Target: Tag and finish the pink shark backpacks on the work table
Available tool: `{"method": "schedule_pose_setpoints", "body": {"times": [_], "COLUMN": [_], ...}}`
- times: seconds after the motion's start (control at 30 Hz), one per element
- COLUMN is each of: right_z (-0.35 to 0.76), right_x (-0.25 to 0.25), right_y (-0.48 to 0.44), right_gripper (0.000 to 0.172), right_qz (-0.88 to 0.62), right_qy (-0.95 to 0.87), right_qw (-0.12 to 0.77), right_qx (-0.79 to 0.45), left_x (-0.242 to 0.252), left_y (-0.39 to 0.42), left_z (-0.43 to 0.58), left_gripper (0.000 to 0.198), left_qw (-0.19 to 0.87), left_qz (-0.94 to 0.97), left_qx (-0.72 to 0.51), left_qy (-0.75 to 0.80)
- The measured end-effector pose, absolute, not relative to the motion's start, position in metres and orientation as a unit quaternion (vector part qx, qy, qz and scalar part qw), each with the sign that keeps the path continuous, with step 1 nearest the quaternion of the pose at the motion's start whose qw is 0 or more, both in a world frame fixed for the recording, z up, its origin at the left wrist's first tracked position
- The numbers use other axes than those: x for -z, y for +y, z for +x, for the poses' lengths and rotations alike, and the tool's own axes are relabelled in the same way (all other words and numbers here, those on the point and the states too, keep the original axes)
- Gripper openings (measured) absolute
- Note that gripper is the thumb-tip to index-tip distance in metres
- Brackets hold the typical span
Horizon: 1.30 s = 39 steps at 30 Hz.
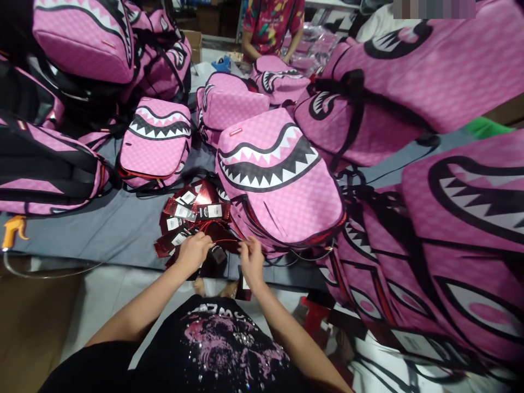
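My left hand is closed in a pinch at the near edge of a fanned pile of hang tags, dark red and black with white labels. A thin red cord runs from it to my right hand, whose fingers are also pinched together. A dark tag with a white patch hangs just below my right hand. Beyond it lies a pink backpack with a black-and-white shark-tooth mouth, its top side turned away from me. Neither hand touches the backpack's front panel.
A smaller pink backpack stands at the left. More pink bags crowd the right side, and others are heaped at the back left. An orange air gun with a clear hose lies on the grey tabletop. A person works across the table.
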State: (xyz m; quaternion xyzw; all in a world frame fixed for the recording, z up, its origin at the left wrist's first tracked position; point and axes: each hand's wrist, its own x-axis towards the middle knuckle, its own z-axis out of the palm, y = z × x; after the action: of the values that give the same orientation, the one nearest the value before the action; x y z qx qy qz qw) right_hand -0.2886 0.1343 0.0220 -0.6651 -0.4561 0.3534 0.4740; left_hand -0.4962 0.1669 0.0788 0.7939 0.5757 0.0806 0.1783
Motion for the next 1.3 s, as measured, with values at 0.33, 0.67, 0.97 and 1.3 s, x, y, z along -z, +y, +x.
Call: {"method": "schedule_pose_setpoints", "body": {"times": [0.33,0.67,0.97,1.3], "right_z": [-0.199,-0.179,-0.160,-0.157], "right_x": [-0.051,-0.051,-0.074,-0.074], "right_y": [0.082,0.087,0.071,0.071], "right_gripper": [0.023,0.035,0.024,0.034], "right_qz": [-0.752,-0.736,-0.754,-0.698], "right_qy": [-0.592,-0.534,-0.474,-0.263], "right_qw": [0.286,0.381,0.381,0.457], "right_qx": [-0.048,-0.168,-0.250,-0.485], "left_x": [-0.073,-0.072,-0.064,-0.066], "left_y": [0.170,0.163,0.173,0.168], "left_z": [-0.405,-0.362,-0.342,-0.376], "left_gripper": [0.022,0.021,0.018,0.052], "left_qw": [0.213,0.264,0.463,0.588], "left_qz": [0.839,0.825,0.783,0.733], "left_qx": [-0.068,-0.101,-0.094,-0.164], "left_qy": [0.495,0.489,0.405,0.300]}}
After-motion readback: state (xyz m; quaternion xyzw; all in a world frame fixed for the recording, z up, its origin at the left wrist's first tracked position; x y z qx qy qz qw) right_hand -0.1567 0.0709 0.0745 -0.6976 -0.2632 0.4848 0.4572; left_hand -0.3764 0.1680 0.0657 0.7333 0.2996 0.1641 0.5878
